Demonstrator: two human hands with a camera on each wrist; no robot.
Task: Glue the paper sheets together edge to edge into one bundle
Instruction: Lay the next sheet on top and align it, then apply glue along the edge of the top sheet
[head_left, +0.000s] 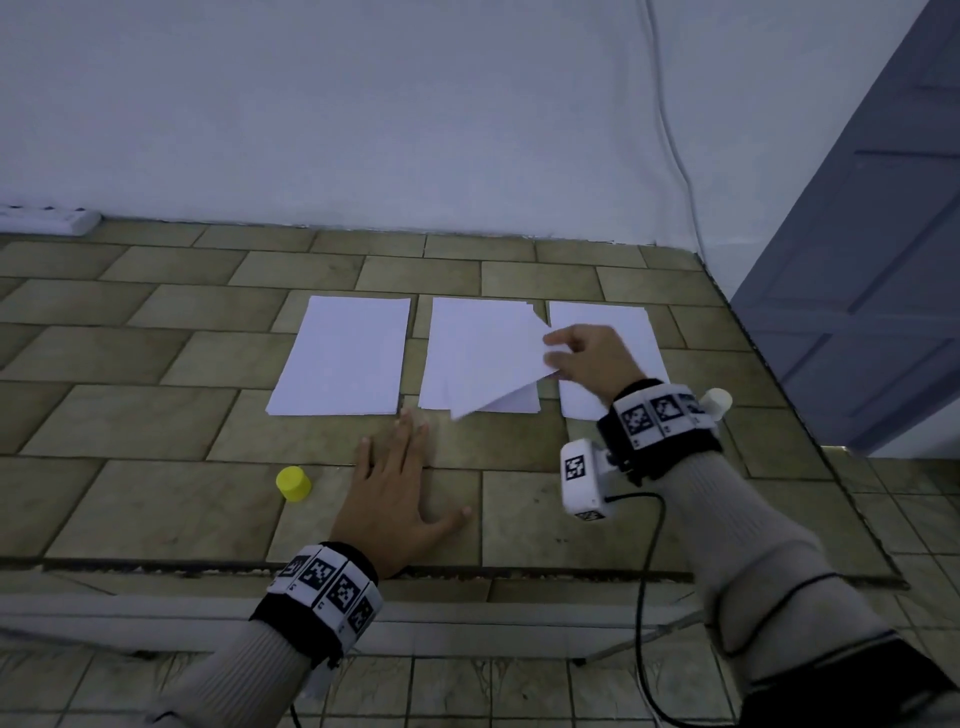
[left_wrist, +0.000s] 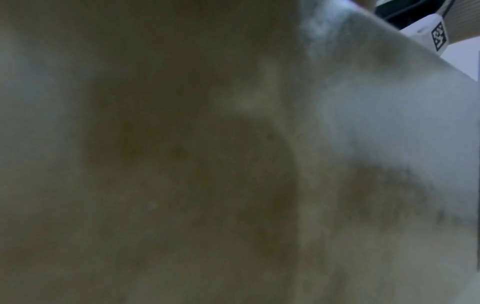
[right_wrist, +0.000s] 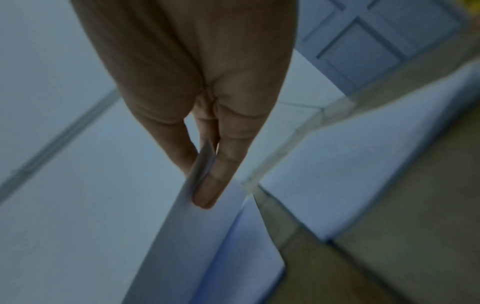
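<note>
Nearest: left hand (head_left: 397, 488) flat on the tiled floor (head_left: 156, 374), palm down, fingers straight and spread, gripping nothing. Fingertips point toward the paper, just short of the gap between the left and middle stacks. Left wrist view is a brown-grey blur; nothing readable there.

Yellow cap (head_left: 293, 484) stands on the floor just to the left of that hand, apart from it.

Right hand (head_left: 587, 358) is raised over the paper row, thumb and fingers pinching the corner of a lifted sheet (head_left: 498, 374). Right wrist view confirms it: the paper edge is clamped between thumb and fingers (right_wrist: 207, 191). The sheet is white, unmarked, tilted and turned askew over the middle stack (head_left: 462, 343), its near corner overhanging that stack's front edge.

Paper layout: three white piles in a row on the floor, long edges side by side with narrow strips of tile between. Left stack (head_left: 343, 358) is squared and flat. The middle stack's layers are slightly fanned at the near edge. Right stack (head_left: 602, 322) is partly covered by the right hand and wrist.

Beyond: white wall (head_left: 415, 130), a cable (head_left: 670, 140) running down it, grey door (head_left: 872, 260) at right.
</note>
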